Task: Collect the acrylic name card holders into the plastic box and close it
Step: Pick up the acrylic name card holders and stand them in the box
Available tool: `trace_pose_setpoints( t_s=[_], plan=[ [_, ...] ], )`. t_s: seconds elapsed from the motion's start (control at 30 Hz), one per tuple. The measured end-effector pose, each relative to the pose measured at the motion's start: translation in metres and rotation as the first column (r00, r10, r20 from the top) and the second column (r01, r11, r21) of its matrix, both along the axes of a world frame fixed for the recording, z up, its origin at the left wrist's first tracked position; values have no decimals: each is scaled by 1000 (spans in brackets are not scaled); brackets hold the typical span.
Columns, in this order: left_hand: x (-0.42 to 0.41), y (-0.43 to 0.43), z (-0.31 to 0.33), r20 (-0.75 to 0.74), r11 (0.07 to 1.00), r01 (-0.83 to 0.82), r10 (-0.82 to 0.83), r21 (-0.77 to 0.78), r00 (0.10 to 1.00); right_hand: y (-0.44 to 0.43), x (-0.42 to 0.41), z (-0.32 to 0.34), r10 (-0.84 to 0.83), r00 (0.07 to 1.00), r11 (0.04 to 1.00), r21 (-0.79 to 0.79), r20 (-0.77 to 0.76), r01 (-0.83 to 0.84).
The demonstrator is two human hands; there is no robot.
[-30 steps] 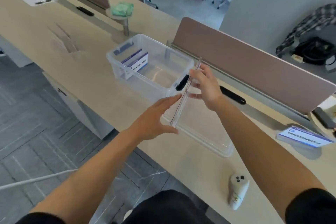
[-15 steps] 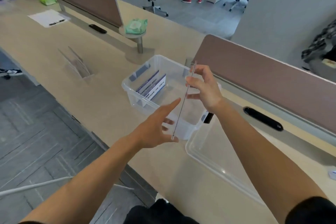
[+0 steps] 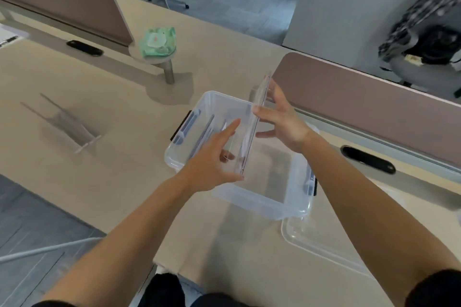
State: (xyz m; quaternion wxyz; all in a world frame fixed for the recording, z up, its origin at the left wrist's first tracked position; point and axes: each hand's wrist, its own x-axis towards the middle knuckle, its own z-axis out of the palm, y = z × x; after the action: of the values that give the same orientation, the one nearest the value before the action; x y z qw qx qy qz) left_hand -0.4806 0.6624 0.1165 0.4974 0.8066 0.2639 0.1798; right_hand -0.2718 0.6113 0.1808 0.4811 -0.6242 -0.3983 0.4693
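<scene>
A clear acrylic name card holder [image 3: 252, 129] hangs edge-on above the open clear plastic box [image 3: 272, 204]. My right hand [image 3: 282, 122] pinches its far top part. My left hand [image 3: 212, 164] supports its near lower end with thumb and fingers. Inside the box, at its left side, stand other holders [image 3: 204, 134] with cards. The box's clear lid [image 3: 321, 249] lies flat on the desk just right of the box, partly under my right forearm. Two more clear holders [image 3: 67, 122] lie on the desk at the left.
A brown divider panel [image 3: 369, 104] runs behind the box, another [image 3: 62, 0] at the back left. A green packet [image 3: 157, 42] rests on a small round stand. Black cable slots [image 3: 369, 159] sit in the desk. The desk's near edge drops to grey floor at left.
The view has swung left, bringing the box under my hands. Both hands carried the holder over the box's opening. The blue card at the right is out of view.
</scene>
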Motion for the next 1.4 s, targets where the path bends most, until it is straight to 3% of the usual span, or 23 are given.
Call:
trace_pose_setpoints(
  t_s=[0.17,0.27,0.47,0.57,0.67,0.9,1.03,1.2,1.27,1.4],
  plan=[
    [-14,52,-5,-9,987,161,-161,-32,987,24,-21,2,-216,976,976,12,11,216],
    [-29,87,-11,-150,974,220,-209,59,966,25,-39,1,-302,945,953,28,127,301],
    [-28,135,-43,-449,949,145,-4,281,893,17,-40,-18,-395,861,916,70,321,394],
    [-17,140,-60,-515,946,112,65,305,855,20,-34,-39,-359,799,928,91,483,362],
    [-11,141,-69,-503,943,12,168,334,848,26,-22,-65,-251,783,952,-1,570,306],
    [-8,139,-66,-428,934,-66,222,350,876,39,2,-134,-175,942,935,-251,288,251],
    [-8,140,-70,-436,937,-88,238,337,868,46,11,-168,-160,974,917,-341,158,206],
    [-8,142,-75,-435,936,-94,245,340,866,41,17,-181,-298,949,876,-425,-106,227],
    [-9,142,-76,-439,939,-101,247,330,864,37,15,-176,-244,969,870,-446,-24,208],
    [-10,143,-77,-422,944,-103,236,315,876,25,7,-151,52,939,895,-432,339,107]
  ],
)
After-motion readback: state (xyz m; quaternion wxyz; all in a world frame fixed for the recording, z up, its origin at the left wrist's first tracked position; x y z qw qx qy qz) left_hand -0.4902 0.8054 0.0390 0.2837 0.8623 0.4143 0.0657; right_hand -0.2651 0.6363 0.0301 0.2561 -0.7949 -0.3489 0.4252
